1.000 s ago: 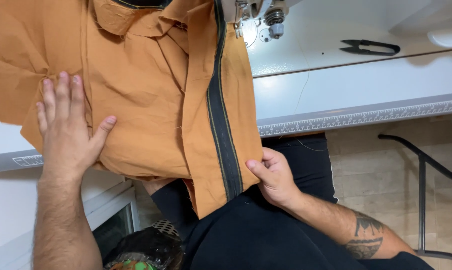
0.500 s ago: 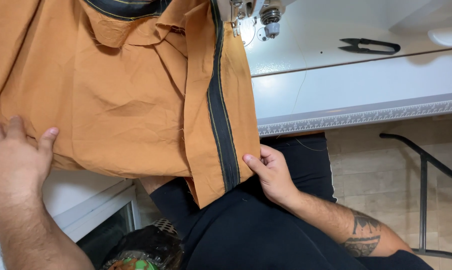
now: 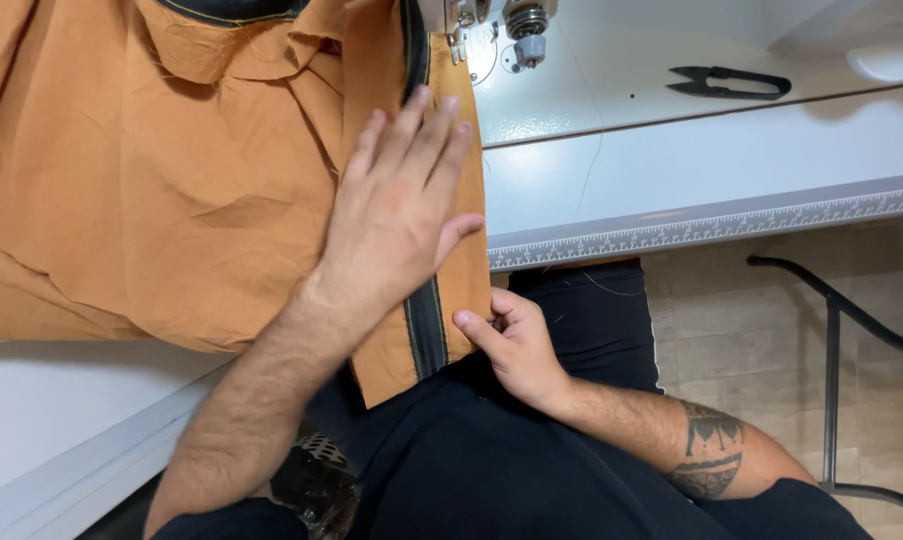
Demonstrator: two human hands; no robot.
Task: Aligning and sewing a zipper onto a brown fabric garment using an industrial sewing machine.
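Left hand lies flat, fingers spread and together with nothing gripped, pressing an orange woven-cotton garment onto the white sewing-machine table. It rests across the garment's front edge, where a dark zipper tape runs from the machine down over the table's edge toward the person's lap.

Right hand sits below the table edge, thumb and fingertips pinched on the lower end of that orange edge beside the zipper, holding it taut against the black trousers.

As a judgement, the seam along the zipper appears well begun: the upper stretch of tape sits under the metal presser foot and needle assembly at the top of the view, while the lower stretch, from the left palm down to the hanging end, looks not yet fed through. Whether stitches already hold the upper part cannot be told.

By count: one garment, one table, one zipper tape, one dark collar band at the garment's top, one pair of black thread snips lying well apart on the table's far side, and one loose thread trailing from the needle area to the patterned table trim.
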